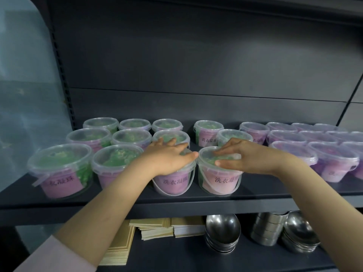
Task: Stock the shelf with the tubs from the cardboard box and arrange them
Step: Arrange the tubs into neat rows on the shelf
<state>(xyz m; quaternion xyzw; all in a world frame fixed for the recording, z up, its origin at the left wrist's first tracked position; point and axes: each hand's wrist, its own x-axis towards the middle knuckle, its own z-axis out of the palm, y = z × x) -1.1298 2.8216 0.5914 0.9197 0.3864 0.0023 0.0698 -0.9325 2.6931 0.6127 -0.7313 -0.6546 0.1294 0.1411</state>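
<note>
While both palms rest flat, fingers spread, left hand covers one front-row tub, right hand the neighbouring tub; shelf nearly full.

Tubs in rows on shelf, more tubs right, bowls and card stacks below.

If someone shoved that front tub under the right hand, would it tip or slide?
The front tub would probably slide: it looks squat and sits flat on the smooth shelf. Being filled, it likely feels fairly heavy. Its loose bail handle may swing.
</note>
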